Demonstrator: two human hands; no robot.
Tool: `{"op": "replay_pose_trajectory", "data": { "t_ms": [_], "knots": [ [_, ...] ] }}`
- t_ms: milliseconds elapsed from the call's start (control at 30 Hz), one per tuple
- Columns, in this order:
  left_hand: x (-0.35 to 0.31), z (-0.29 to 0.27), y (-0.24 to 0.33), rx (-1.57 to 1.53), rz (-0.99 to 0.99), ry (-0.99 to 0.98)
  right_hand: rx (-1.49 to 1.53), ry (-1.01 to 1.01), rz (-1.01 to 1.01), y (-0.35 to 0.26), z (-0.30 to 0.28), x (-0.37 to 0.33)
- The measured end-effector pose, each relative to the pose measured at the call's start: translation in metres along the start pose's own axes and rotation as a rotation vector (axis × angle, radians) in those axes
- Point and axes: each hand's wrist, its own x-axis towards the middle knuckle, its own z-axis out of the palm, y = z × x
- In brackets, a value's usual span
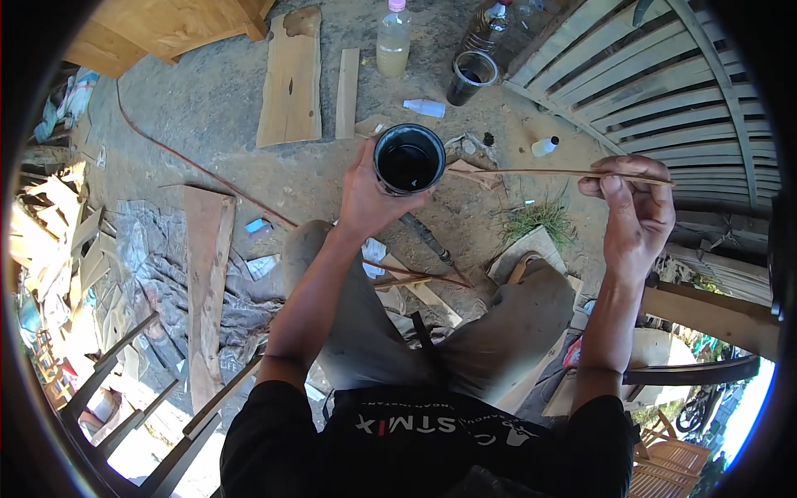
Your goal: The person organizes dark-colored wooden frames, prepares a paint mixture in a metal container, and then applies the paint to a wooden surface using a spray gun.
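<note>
My left hand (369,199) is wrapped round a dark cup (409,189) with black liquid inside, held up over the ground between my knees. In my right hand (633,203) a thin brown stick (540,172) is pinched between thumb and fingers. The stick points left, and its far end comes close to the cup's right side; whether it touches the cup I cannot tell. Beyond the cup stand a clear bottle with a pink cap (393,41), a clear plastic cup of dark liquid (471,79) and a dark bottle (487,29).
Wooden boards (290,83) lie on the ground ahead, near a small white bottle (425,108) on its side. A slatted panel (664,83) rises at the right. To my left are a crumpled tarp (154,257), a long plank (207,282) and scrap wood (54,216). A reddish hose (199,170) crosses the ground.
</note>
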Motion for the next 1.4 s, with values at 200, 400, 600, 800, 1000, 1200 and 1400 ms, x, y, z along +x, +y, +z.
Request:
{"op": "replay_pose_trajectory", "data": {
  "t_ms": [200,400,600,800,1000,1200,1400],
  "knots": [
    [-0.001,0.004,-0.003,0.090,0.018,0.043,-0.414,-0.485,-0.030,0.025,0.081,0.038],
    [0.001,0.006,0.005,0.073,-0.034,0.000,-0.521,-0.590,0.052,0.049,0.092,0.042],
    [0.000,-0.005,-0.006,0.103,-0.022,0.076,-0.441,-0.664,0.002,0.059,0.111,0.056],
    [0.002,-0.005,-0.008,0.115,-0.006,0.087,-0.457,-0.748,-0.066,0.057,0.115,0.065],
    [0.002,-0.009,-0.012,0.089,-0.020,0.061,-0.434,-0.710,-0.041,0.063,0.114,0.061],
    [0.002,-0.007,-0.010,0.096,-0.020,0.055,-0.385,-0.721,-0.029,0.067,0.114,0.058],
    [0.004,-0.003,-0.007,0.092,-0.017,0.050,-0.392,-0.708,0.121,0.060,0.107,0.057]
  ]
}}
